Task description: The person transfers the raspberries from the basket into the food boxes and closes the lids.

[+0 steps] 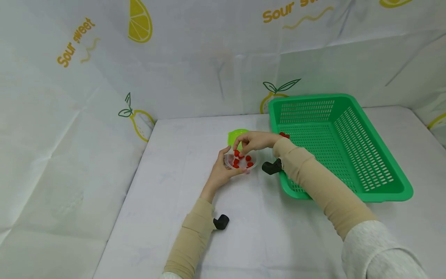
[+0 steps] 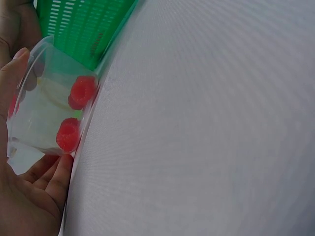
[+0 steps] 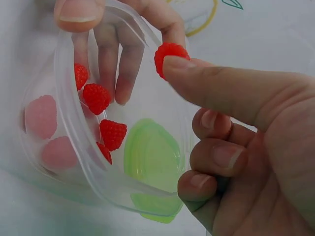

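Observation:
My left hand [image 1: 218, 173] holds a clear plastic tub [image 2: 44, 115] by its sides, thumb and fingers spread round the wall. Several red raspberries [image 3: 96, 98] lie inside, some seen only through the cloudy plastic. Above the tub's opening, my right hand [image 1: 256, 140] pinches one raspberry [image 3: 170, 55] between thumb and index finger, its other fingers curled in. Just behind the tub is a lime-green lid-like piece [image 1: 237, 135], partly covered by the right hand in the head view.
A large green plastic basket [image 1: 379, 147] stands to the right, under the right forearm. Small red pieces [image 1: 284, 135] show at its left side, partly hidden by the wrist. A white cloth with lemon prints covers table [image 1: 167, 155] and back wall.

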A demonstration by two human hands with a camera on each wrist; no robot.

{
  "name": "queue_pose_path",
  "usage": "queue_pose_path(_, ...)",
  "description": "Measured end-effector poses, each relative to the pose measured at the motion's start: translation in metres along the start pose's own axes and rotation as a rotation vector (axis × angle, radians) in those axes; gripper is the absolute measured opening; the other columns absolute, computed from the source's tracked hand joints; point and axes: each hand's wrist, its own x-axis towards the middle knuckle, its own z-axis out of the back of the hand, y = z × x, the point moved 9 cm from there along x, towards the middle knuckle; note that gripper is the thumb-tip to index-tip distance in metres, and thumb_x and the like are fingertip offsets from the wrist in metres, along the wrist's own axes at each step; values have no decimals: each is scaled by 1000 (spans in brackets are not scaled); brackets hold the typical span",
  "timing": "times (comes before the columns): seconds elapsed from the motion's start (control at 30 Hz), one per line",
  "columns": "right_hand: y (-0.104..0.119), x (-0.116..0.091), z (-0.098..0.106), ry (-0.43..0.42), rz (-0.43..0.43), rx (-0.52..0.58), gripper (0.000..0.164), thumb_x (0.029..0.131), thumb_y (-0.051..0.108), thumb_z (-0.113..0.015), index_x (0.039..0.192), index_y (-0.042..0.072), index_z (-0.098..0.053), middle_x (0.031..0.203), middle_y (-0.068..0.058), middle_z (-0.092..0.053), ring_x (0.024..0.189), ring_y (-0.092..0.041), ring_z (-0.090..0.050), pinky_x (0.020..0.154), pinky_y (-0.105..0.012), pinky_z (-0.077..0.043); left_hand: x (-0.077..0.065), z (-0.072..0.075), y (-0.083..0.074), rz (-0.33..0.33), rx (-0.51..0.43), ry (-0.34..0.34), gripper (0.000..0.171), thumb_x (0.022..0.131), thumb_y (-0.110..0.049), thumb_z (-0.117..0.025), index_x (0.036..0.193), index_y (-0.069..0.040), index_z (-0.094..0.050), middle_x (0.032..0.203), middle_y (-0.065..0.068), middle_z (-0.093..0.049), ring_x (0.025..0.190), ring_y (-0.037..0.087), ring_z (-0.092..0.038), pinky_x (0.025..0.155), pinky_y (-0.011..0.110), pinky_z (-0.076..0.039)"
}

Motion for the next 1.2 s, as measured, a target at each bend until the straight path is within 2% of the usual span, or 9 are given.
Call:
queue_pose_path(0.17, 0, 0, 1, 0, -1, -25, 30, 88, 10, -61, 117, 6, -58, 70, -1, -41, 65, -17, -38, 59, -24, -33, -1, 0, 1, 6, -34, 2, 96, 67, -45, -81, 143, -34, -24, 131, -3, -48, 89, 19, -56, 73, 28, -48)
queue_pose_path(0.27, -1, 0, 2, -5, -21, -58, 29, 87, 11, -63, 115, 6, -60, 72, -1, -39, 68, -17, -36, 59, -24, -31, -2, 0, 1, 13, -38, -1, 95, 67, -45, -81, 142, -36, -24, 132, -3, -47, 94, 18, -55, 76, 28, -48)
queue_pose_path(0.47, -6, 1, 2, 14, -47, -138, 28, 85, 6, -62, 112, 7, -63, 68, 0, -34, 66, -16, -33, 59, -25, -29, -2, -1, -1, 15, -67, 15, 95, 67, -41, -82, 142, -37, -23, 133, -2, -45, 81, 16, -56, 74, 28, -48)
queue_pose_path(0.53, -6, 2, 1, 18, -53, -145, 28, 85, 6, -61, 113, 8, -63, 73, -1, -37, 71, -17, -35, 59, -25, -29, -2, -1, 0, 13, -64, 17, 96, 67, -43, -82, 143, -35, -23, 134, -1, -44, 78, 17, -55, 72, 27, -48)
queue_pose_path(0.7, -6, 2, 0, 25, -63, -179, 28, 86, 7, -61, 113, 11, -63, 92, -5, -46, 90, -21, -38, 65, -26, -32, -2, -1, 2, 15, -51, 12, 98, 65, -45, -82, 143, -35, -24, 134, -2, -46, 83, 18, -56, 72, 27, -48)
queue_pose_path(0.9, -7, 1, -3, 45, -62, -171, 31, 83, 0, -58, 111, 12, -66, 100, -11, -51, 91, -22, -39, 64, -27, -34, -3, -1, 2, 27, -54, 12, 96, 65, -46, -82, 141, -40, -24, 134, -4, -46, 91, 19, -57, 74, 28, -48)
queue_pose_path(1.03, -7, 0, -3, 42, -59, -153, 32, 82, -2, -57, 109, 11, -67, 119, -10, -56, 110, -28, -42, 82, -33, -43, -3, -1, 2, 32, -48, 7, 96, 65, -46, -82, 141, -40, -24, 136, -3, -43, 96, 20, -57, 76, 29, -49)
queue_pose_path(1.1, -8, 0, -3, 40, -63, -144, 31, 83, -1, -57, 109, 11, -67, 125, -10, -55, 119, -32, -41, 91, -38, -44, -3, -1, 2, 33, -41, 4, 95, 66, -46, -81, 141, -39, -24, 137, -3, -42, 100, 20, -56, 78, 30, -50)
queue_pose_path(1.2, -8, -1, -3, 40, -66, -134, 30, 83, -1, -57, 109, 10, -67, 124, -10, -55, 117, -31, -40, 91, -38, -44, -3, -1, 2, 35, -32, 0, 94, 67, -44, -81, 141, -39, -24, 139, -3, -41, 105, 20, -55, 80, 31, -50)
